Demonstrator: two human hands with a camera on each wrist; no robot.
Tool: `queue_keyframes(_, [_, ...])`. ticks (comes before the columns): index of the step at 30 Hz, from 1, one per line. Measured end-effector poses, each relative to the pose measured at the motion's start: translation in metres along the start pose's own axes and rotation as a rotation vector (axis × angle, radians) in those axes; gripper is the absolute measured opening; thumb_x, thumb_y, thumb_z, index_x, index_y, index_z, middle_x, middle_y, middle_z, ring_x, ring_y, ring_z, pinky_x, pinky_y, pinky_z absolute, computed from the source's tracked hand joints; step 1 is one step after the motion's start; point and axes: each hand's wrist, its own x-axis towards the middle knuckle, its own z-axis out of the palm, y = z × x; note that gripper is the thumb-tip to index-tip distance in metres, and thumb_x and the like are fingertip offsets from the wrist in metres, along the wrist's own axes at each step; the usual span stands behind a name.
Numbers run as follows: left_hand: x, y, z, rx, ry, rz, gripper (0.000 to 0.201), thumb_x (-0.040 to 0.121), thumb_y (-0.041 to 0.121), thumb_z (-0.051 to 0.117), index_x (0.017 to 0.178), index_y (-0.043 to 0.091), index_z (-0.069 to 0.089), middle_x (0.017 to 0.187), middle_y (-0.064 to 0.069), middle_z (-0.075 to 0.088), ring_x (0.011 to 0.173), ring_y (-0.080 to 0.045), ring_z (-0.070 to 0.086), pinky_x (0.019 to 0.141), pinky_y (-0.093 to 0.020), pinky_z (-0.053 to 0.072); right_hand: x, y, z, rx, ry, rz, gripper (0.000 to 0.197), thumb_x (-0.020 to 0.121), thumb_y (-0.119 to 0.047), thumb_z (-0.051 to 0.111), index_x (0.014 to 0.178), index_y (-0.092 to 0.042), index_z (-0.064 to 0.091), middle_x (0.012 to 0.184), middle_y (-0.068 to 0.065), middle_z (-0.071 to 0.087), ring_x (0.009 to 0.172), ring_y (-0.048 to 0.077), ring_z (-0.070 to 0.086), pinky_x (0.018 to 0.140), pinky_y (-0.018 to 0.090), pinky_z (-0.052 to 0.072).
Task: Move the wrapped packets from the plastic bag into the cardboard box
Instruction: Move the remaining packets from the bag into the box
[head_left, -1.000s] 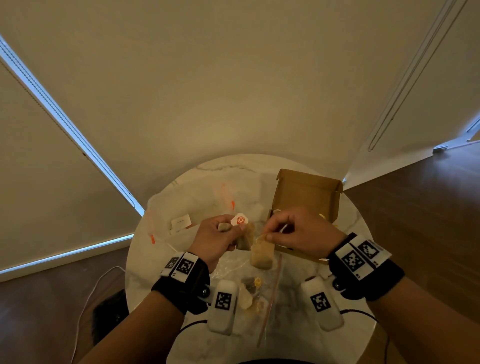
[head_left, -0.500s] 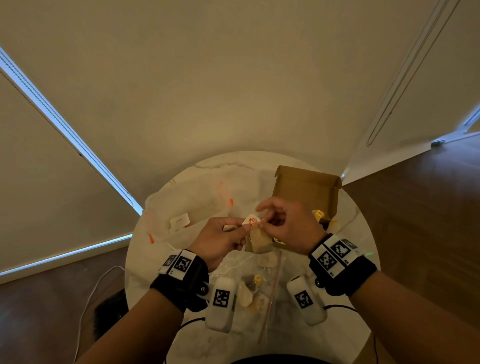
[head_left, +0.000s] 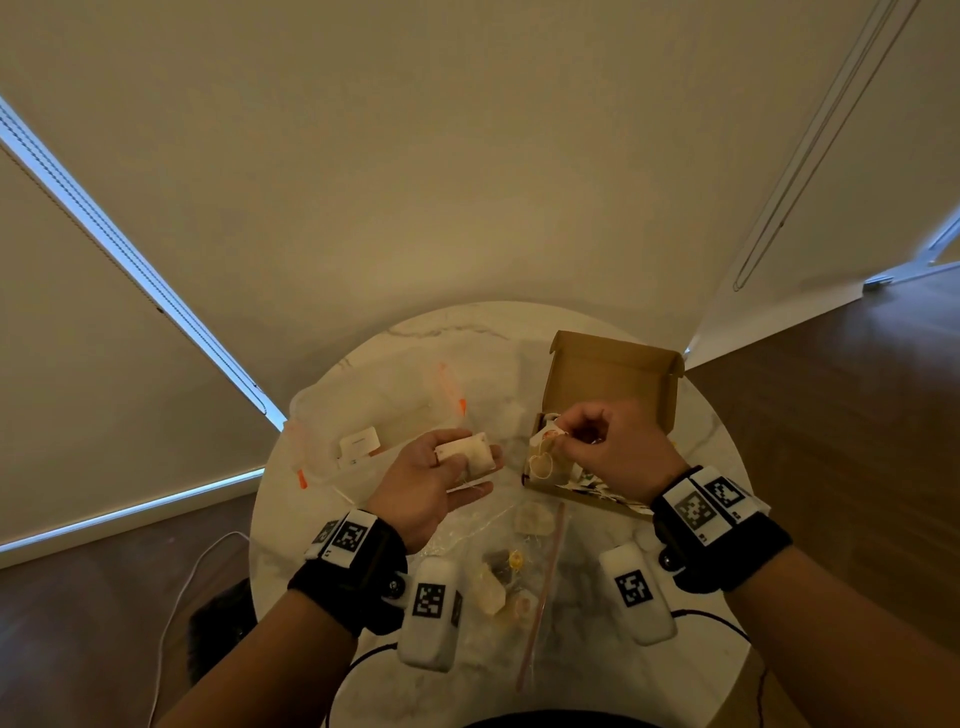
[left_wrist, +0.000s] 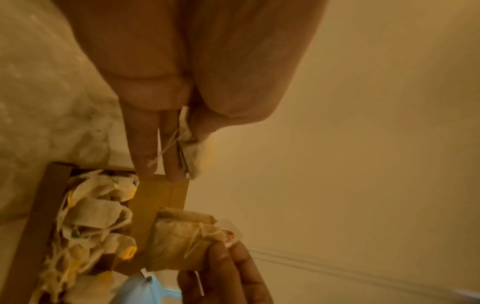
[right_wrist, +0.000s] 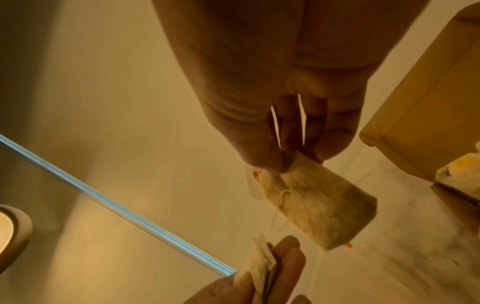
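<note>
My right hand (head_left: 597, 441) pinches one wrapped packet (right_wrist: 319, 205) by its top corner, thumb against fingertips; the packet hangs below the pinch, just beside the cardboard box (head_left: 613, 374) and at its near-left rim. To place it well, I judge I should carry it over the rim, lower it onto the packets already inside, and let go only once its string clears my fingers. My left hand (head_left: 431, 483) lies palm-up, thumb pressing a second packet (head_left: 467, 452) against the fingers. Packets: soft, fibrous paper pouches, flat, rectangular, with thin string and paper tag. The plastic bag (head_left: 519, 566), clear and crinkled, lies below both wrists.
</note>
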Motion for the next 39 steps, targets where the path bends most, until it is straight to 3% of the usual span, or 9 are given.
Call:
queue_keyframes(4, [0.000,-0.001,-0.002,0.256,0.101,0.112,0.013,0.091,-0.005,0.058,0.103,-0.004,0.063,0.105,-0.027,0.068,0.094,-0.035,0.069,0.078,-0.039,0.060,0.000,0.002,0.000,-0.003,0.005,-0.013,0.010,0.082,-0.018,0.074,0.089,-0.011,0.074,0.084,0.002,0.073,0.077,0.013,0.067,0.073,0.028,0.057])
queue_keyframes(7, [-0.003,0.005,-0.004,0.412,0.073,0.241,0.017,0.085,-0.006,0.066,0.082,0.009,0.075,0.097,-0.023,0.070,0.085,-0.032,0.070,0.073,-0.033,0.060,0.001,0.003,0.000,0.016,0.007,-0.001,0.010,0.082,-0.020,0.074,0.088,-0.012,0.074,0.083,0.001,0.073,0.076,0.014,0.067,0.072,0.029,0.058])
queue_keyframes(14, [-0.011,0.022,0.002,0.775,-0.114,0.392,0.023,0.080,-0.006,0.072,0.085,0.017,0.074,0.083,-0.009,0.071,0.069,-0.015,0.068,0.062,-0.025,0.057,0.005,0.003,0.010,0.030,-0.015,0.100,0.005,0.081,-0.016,0.075,0.084,-0.018,0.073,0.082,-0.002,0.073,0.075,0.009,0.068,0.071,0.026,0.057])
queue_keyframes(22, [-0.003,0.024,0.020,0.915,-0.040,0.490,0.016,0.071,0.007,0.083,0.074,0.019,0.074,0.070,0.008,0.072,0.064,-0.002,0.067,0.065,-0.014,0.051,-0.001,-0.008,0.022,0.247,-0.185,0.081,0.011,0.088,-0.010,0.067,0.091,-0.002,0.074,0.076,0.015,0.071,0.065,0.024,0.066,0.064,0.034,0.058])
queue_keyframes(24, [0.001,0.025,0.023,0.926,-0.012,0.499,0.016,0.069,0.009,0.085,0.073,0.019,0.072,0.070,0.005,0.072,0.064,-0.005,0.068,0.065,-0.018,0.055,0.000,-0.006,0.018,0.313,-0.210,0.087,0.016,0.088,-0.014,0.067,0.095,0.000,0.073,0.083,0.023,0.070,0.070,0.028,0.066,0.068,0.036,0.059])
queue_keyframes(27, [0.008,0.025,0.030,0.901,-0.016,0.490,0.018,0.069,0.011,0.086,0.076,0.019,0.072,0.074,0.005,0.073,0.067,-0.005,0.068,0.067,-0.020,0.056,0.004,0.003,0.010,0.148,-0.248,0.054,0.017,0.084,-0.013,0.073,0.100,-0.010,0.073,0.087,0.013,0.073,0.076,0.025,0.069,0.074,0.039,0.059])
queue_keyframes(31, [0.018,0.020,0.023,0.896,0.053,0.451,0.013,0.078,0.023,0.080,0.076,0.032,0.070,0.079,0.013,0.072,0.072,-0.002,0.067,0.069,-0.017,0.054,0.026,0.032,-0.026,-0.025,-0.032,0.167,0.012,0.084,-0.016,0.072,0.095,-0.020,0.070,0.088,-0.002,0.071,0.082,0.017,0.068,0.077,0.033,0.057])
queue_keyframes(35, [0.021,-0.002,0.000,0.948,0.072,0.354,0.011,0.084,0.020,0.073,0.077,0.028,0.072,0.073,0.013,0.071,0.072,-0.006,0.068,0.074,-0.025,0.056,0.052,0.072,-0.067,-0.286,0.143,0.225,0.007,0.083,-0.024,0.071,0.088,-0.020,0.067,0.083,-0.002,0.068,0.079,0.016,0.065,0.067,0.026,0.049])
queue_keyframes(39, [0.018,-0.024,-0.014,1.004,0.042,0.265,0.017,0.086,0.014,0.071,0.076,0.028,0.071,0.068,0.011,0.069,0.065,-0.001,0.065,0.065,-0.012,0.049,0.069,0.106,-0.067,-0.381,0.063,0.332,0.013,0.083,-0.025,0.071,0.092,-0.017,0.067,0.091,0.003,0.069,0.082,0.018,0.064,0.072,0.031,0.055])
